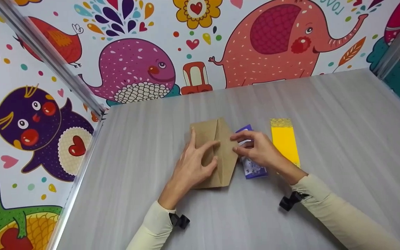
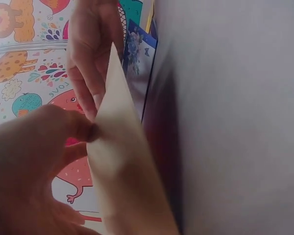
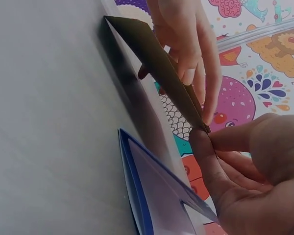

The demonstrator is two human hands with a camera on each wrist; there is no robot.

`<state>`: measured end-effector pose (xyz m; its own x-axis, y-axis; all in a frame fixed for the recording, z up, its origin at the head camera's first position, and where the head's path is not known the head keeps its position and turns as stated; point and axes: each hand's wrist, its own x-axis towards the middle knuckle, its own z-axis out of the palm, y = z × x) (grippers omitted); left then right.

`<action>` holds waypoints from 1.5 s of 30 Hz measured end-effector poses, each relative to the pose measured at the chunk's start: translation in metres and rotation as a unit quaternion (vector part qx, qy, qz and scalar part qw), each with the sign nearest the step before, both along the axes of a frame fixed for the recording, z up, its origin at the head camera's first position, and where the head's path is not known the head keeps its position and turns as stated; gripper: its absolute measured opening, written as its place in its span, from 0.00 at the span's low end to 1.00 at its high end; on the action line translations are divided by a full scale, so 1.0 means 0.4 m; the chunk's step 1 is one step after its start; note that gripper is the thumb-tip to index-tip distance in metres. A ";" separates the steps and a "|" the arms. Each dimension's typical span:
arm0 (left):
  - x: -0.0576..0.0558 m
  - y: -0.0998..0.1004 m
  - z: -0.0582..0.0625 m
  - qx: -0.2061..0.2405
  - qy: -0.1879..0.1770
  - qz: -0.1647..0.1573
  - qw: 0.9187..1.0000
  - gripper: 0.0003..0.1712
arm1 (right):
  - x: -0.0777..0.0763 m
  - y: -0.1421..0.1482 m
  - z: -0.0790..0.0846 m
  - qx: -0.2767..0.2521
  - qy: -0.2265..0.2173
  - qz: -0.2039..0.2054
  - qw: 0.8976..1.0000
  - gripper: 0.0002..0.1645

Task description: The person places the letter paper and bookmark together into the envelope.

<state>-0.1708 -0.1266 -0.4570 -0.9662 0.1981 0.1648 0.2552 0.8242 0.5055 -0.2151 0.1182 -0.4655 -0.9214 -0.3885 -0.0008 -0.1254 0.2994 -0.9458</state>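
Observation:
A brown paper envelope point(image 1: 225, 152) with a lengthwise seam is held tilted over the grey table, one edge raised. My left hand point(image 1: 194, 163) grips it from the left, with fingers spread over its upper face; in the right wrist view a fingertip point(image 3: 143, 72) shows beneath the paper. The right hand point(image 1: 255, 147) pinches the envelope's right edge between thumb and fingers. Below that hand, partly hidden by it, lies a folded blue card point(image 1: 254, 168) with a floral print; its layers stand slightly apart in the right wrist view.
To the right, a yellow paper strip point(image 1: 285, 142) with a gold patterned end lies on the grey table point(image 1: 134, 156), partly behind the right forearm. Walls with printed cartoon animals point(image 1: 137, 69) rise along the back and left, joined by a metal corner post point(image 1: 57, 59).

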 end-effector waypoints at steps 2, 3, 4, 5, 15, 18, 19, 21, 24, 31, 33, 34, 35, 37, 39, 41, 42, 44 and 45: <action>-0.001 -0.001 0.003 -0.003 0.006 0.003 1.000 0.27 | 0.001 0.000 0.000 0.001 -0.001 -0.002 1.000 0.22; -0.001 -0.001 0.004 -0.008 0.011 0.006 1.000 0.27 | 0.001 0.000 0.001 0.002 0.003 -0.001 1.000 0.21; -0.001 -0.001 0.005 -0.013 0.016 0.009 1.000 0.28 | 0.002 0.001 0.001 0.005 0.007 -0.001 1.000 0.21; -0.001 -0.001 0.006 -0.018 0.020 0.012 1.000 0.28 | 0.002 0.001 0.002 0.009 0.012 -0.003 1.000 0.21; -0.005 -0.002 -0.003 -0.041 0.035 0.037 0.998 0.29 | 0.002 0.041 0.023 0.072 0.070 -0.058 0.993 0.18; -0.007 -0.001 -0.007 -0.045 0.041 0.038 0.997 0.28 | 0.002 0.076 0.022 0.103 0.072 -0.085 0.988 0.16; -0.007 -0.001 -0.009 -0.046 0.043 0.038 0.997 0.28 | 0.001 0.088 0.019 0.109 0.073 -0.092 0.987 0.15; -0.008 0.000 -0.011 -0.046 0.042 0.037 0.997 0.28 | 0.001 0.111 0.011 0.120 0.071 -0.103 0.985 0.14; -0.008 0.000 -0.014 -0.046 0.041 0.037 0.997 0.28 | 0.000 0.137 -0.002 0.125 0.062 -0.107 0.984 0.13; -0.005 0.000 -0.018 -0.050 0.047 0.037 0.997 0.29 | -0.004 0.156 -0.018 0.135 0.018 -0.081 0.987 0.15; -0.005 0.000 -0.019 -0.051 0.046 0.038 0.997 0.29 | -0.003 0.155 -0.019 0.142 0.010 -0.071 0.987 0.16; -0.005 0.000 -0.020 -0.051 0.047 0.038 0.997 0.29 | -0.003 0.154 -0.019 0.146 0.007 -0.066 0.987 0.16; -0.005 0.000 -0.020 -0.051 0.046 0.039 0.997 0.29 | -0.002 0.153 -0.020 0.149 0.006 -0.064 0.987 0.16; -0.005 0.000 -0.022 -0.050 0.045 0.040 0.997 0.29 | -0.002 0.150 -0.020 0.152 0.006 -0.059 0.987 0.14; -0.005 0.000 -0.022 -0.051 0.044 0.041 0.997 0.29 | -0.001 0.149 -0.020 0.150 0.008 -0.057 0.987 0.13; -0.005 0.000 -0.023 -0.052 0.043 0.039 0.997 0.29 | 0.000 0.148 -0.021 0.143 0.009 -0.057 0.988 0.12; -0.005 0.000 -0.023 -0.052 0.042 0.039 0.997 0.29 | 0.000 0.148 -0.021 0.139 0.005 -0.057 0.989 0.12; -0.005 0.001 -0.024 -0.052 0.040 0.038 0.997 0.29 | 0.002 0.149 -0.018 0.127 -0.006 -0.061 0.990 0.12; -0.005 0.001 -0.024 -0.052 0.038 0.038 0.997 0.29 | 0.003 0.150 -0.016 0.121 -0.014 -0.063 0.991 0.13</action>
<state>-0.1728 -0.1263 -0.4668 -0.9645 0.1444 0.2209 0.2244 0.8895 0.3981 -0.2139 0.1781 -0.4720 -0.9611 -0.2550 -0.1064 -0.0468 0.5298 -0.8469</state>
